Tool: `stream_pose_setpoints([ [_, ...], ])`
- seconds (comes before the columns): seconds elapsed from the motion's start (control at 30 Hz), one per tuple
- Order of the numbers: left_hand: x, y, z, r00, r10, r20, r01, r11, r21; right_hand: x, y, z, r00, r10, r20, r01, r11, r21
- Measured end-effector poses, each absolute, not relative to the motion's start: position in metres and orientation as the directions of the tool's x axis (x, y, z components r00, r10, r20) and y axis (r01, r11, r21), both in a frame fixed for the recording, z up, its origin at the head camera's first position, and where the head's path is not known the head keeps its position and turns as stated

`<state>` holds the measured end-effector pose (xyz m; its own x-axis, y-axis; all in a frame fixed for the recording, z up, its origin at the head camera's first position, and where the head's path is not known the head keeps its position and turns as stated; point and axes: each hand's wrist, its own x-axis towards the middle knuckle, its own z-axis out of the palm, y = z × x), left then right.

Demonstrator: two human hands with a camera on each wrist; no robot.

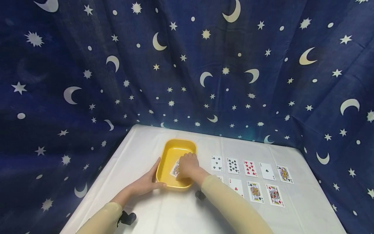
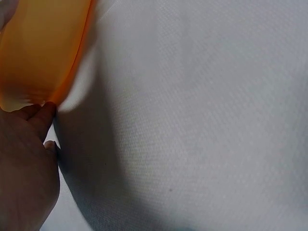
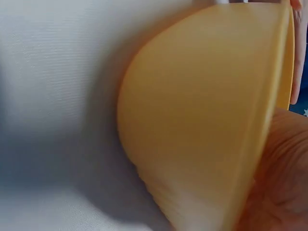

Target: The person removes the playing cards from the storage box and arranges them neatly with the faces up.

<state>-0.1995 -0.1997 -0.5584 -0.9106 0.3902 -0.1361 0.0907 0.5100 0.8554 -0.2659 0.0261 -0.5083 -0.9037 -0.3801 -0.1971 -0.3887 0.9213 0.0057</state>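
A yellow plastic tray (image 1: 175, 150) with rounded corners stands on the white cloth. My left hand (image 1: 146, 181) grips its near left corner, thumb at the front and fingers along the left wall. In the left wrist view the fingertips meet the orange-looking tray wall (image 2: 43, 48). My right hand (image 1: 188, 165) reaches over the right rim into the tray, its fingers curled. There it pinches a face playing card (image 1: 175, 169), whose left part shows beside the thumb. The right wrist view has the tray's outer wall (image 3: 192, 120) in front of the right hand (image 3: 276, 178), fingertips hidden.
Right of the tray, playing cards lie face up in two rows. A black five (image 1: 217, 163) begins the far row; the ace of clubs (image 1: 267, 171) is farther right. An ace of hearts (image 1: 236, 186) and two kings (image 1: 255, 191) lie nearer. My right forearm covers part of one card.
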Motion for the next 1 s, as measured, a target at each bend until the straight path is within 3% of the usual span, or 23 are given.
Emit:
stream_pose_setpoints([
  [0.53,-0.199,-0.198,-0.557,-0.913,0.377,-0.159,0.063,0.512,0.856,-0.272,0.031,-0.514,-0.859,-0.458,-0.228,-0.438,0.889,-0.135],
  [1.0,-0.2,-0.197,-0.557,-0.914,0.371,-0.164,0.06,0.523,0.85,-0.266,0.082,-0.468,-0.809,-0.583,-0.071,-0.563,0.804,-0.19],
])
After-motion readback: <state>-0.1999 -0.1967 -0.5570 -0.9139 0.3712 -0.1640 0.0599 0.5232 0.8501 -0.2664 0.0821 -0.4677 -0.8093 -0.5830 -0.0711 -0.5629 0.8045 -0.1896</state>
